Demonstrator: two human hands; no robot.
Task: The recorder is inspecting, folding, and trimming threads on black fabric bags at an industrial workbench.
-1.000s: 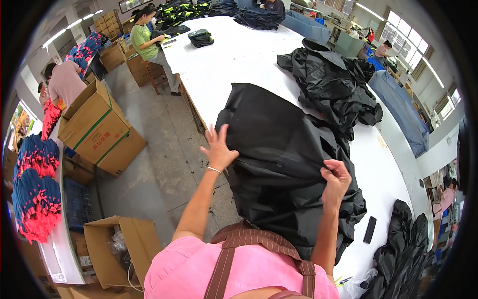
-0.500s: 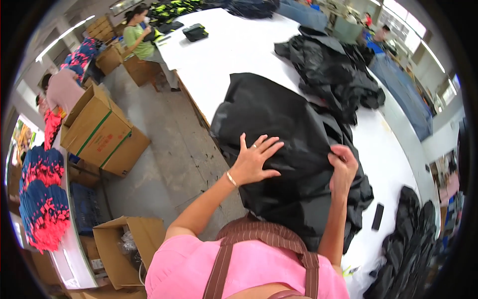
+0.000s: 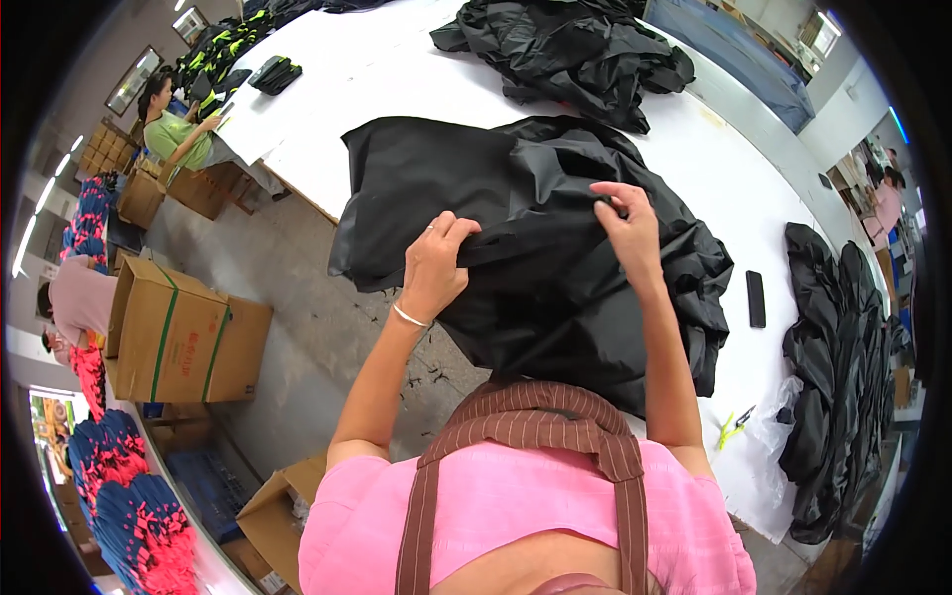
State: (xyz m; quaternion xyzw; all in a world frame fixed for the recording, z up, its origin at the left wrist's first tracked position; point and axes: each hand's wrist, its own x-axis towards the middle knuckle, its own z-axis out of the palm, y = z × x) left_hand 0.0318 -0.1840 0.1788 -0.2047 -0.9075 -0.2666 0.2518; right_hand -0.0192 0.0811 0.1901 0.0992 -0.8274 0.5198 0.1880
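A large black garment (image 3: 516,218) lies spread over the near edge of the white table (image 3: 397,89), part of it hanging off the side. My left hand (image 3: 436,263) grips a fold of it near the table edge. My right hand (image 3: 627,226) pinches the same fabric a little further right. A bracelet circles my left wrist.
A heap of black garments (image 3: 565,50) lies further back on the table, another stack (image 3: 843,367) at the right. A black phone (image 3: 756,297) and yellow-green snips (image 3: 732,428) lie on the table. Cardboard boxes (image 3: 183,337) stand on the floor left, with a seated person (image 3: 174,129) beyond.
My left hand went from flat on the fabric to gripping a fold. My right hand slid up and also took hold. The garment now lies more spread on the table.
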